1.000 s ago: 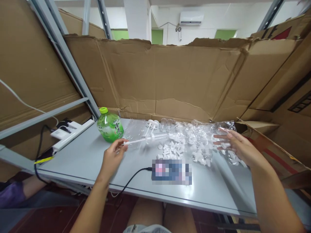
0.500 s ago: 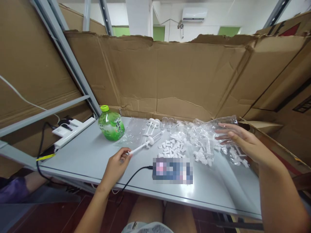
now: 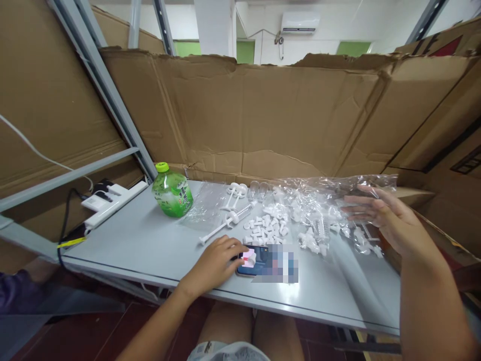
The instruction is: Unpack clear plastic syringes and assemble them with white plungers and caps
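Note:
My left hand (image 3: 220, 260) lies over the left end of a phone (image 3: 259, 255), fingers apart, with the fingertips touching it. Part of the phone is blurred out. Just behind this hand, a white rod-shaped plastic part (image 3: 218, 230) with a clear ridged end rests on the table. My right hand (image 3: 387, 210) is raised at the right end of a clear plastic bag (image 3: 338, 188), fingers spread and partly covered by its film. White plastic pieces (image 3: 311, 240) lie in and around the bag. Many small white plugs (image 3: 266, 228) are heaped behind the phone.
A green bottle (image 3: 172, 193) stands at the left back, beside a flat clear bag (image 3: 206, 200). Two more white rods (image 3: 235, 195) and clear ridged cups (image 3: 259, 189) lie near the cardboard wall (image 3: 244, 115). A power strip (image 3: 116, 203) runs along the left edge.
My left hand has let go of the white rod part and moved right to the phone. My right hand has shifted right, and the bag's film now stretches further right with it.

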Motion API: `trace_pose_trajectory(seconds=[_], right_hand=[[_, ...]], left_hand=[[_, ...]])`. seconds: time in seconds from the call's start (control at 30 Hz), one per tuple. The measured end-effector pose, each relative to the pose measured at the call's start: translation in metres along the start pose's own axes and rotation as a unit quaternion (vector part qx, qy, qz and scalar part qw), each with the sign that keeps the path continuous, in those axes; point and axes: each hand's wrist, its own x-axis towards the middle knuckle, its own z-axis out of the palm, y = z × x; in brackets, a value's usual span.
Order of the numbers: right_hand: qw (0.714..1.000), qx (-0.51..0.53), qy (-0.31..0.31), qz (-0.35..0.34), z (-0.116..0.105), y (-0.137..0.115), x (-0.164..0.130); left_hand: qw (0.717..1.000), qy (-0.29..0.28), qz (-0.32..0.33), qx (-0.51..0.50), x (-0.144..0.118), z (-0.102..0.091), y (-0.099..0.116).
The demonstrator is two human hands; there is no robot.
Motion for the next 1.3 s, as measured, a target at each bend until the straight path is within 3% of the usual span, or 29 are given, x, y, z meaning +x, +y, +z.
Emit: trace_pose_trajectory(seconds=[0.17,0.33,0.5,0.67,0.73,0.8,0.87,0.93,1.03,1.1,1.23,1.3], right_hand=[[0.998,0.040,0.052,0.008,0.001,0.016,-0.006],[0.992,0.093,0.077,0.038,0.001,0.030,-0.011],[0.987,0.146,0.046,0.059,0.007,0.039,-0.014],[0.985,0.157,0.019,0.070,0.017,0.045,-0.016],[0.983,0.163,0.026,0.075,0.020,0.046,-0.017],[0.984,0.156,0.038,0.075,0.022,0.046,-0.018],[0.986,0.147,0.040,0.070,0.023,0.046,-0.018],[0.986,0.150,0.028,0.068,0.025,0.047,-0.017],[0.985,0.160,-0.001,0.060,0.031,0.049,-0.015],[0.987,0.154,-0.012,0.051,0.036,0.049,-0.014],[0.990,0.129,0.015,0.048,0.045,0.051,-0.011],[0.993,0.105,0.032,0.041,0.046,0.052,-0.009]], left_hand=[[0.998,-0.051,0.041,0.023,0.018,0.012,0.008],[0.995,-0.052,0.063,0.056,0.043,0.009,0.008],[0.995,0.001,0.021,0.093,0.083,0.012,0.008],[0.998,-0.029,-0.009,0.058,0.113,0.023,-0.002],[0.999,0.003,-0.020,0.035,0.117,0.021,-0.006],[0.995,0.087,-0.042,-0.006,0.118,0.014,-0.010],[0.976,0.183,-0.075,-0.088,0.120,0.003,-0.012],[0.945,0.225,-0.102,-0.215,0.121,-0.010,-0.012],[0.889,0.167,-0.121,-0.409,0.122,-0.025,-0.010],[0.864,0.130,-0.122,-0.470,0.121,-0.031,-0.007],[0.838,0.196,-0.116,-0.495,0.112,-0.037,-0.007],[0.840,0.198,-0.121,-0.490,0.108,-0.038,-0.012]])
